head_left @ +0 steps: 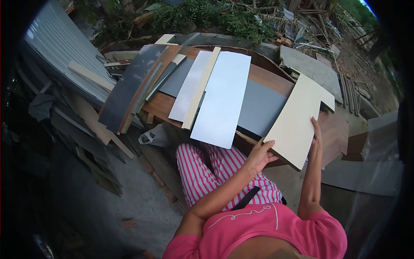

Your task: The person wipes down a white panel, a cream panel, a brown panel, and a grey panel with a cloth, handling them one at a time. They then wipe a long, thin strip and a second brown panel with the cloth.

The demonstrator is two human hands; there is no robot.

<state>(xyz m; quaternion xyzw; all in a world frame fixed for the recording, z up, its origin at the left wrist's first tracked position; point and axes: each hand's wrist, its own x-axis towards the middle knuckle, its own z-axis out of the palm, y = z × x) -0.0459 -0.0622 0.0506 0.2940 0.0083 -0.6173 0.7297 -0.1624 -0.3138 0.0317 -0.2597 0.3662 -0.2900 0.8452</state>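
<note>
Hands (260, 157) grip a cream panel (296, 118); the pink shirt (263, 228) bears unreadable white script (248, 212).

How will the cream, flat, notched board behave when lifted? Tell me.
The board is probably stiff: no sag shows between the left hand and right hand. It may tip away, since much of it extends beyond them. The narrow prong at its far corner could snap.

Bushes (202, 19) at back, brick (128, 223) on conc. flr (148, 209).
</note>
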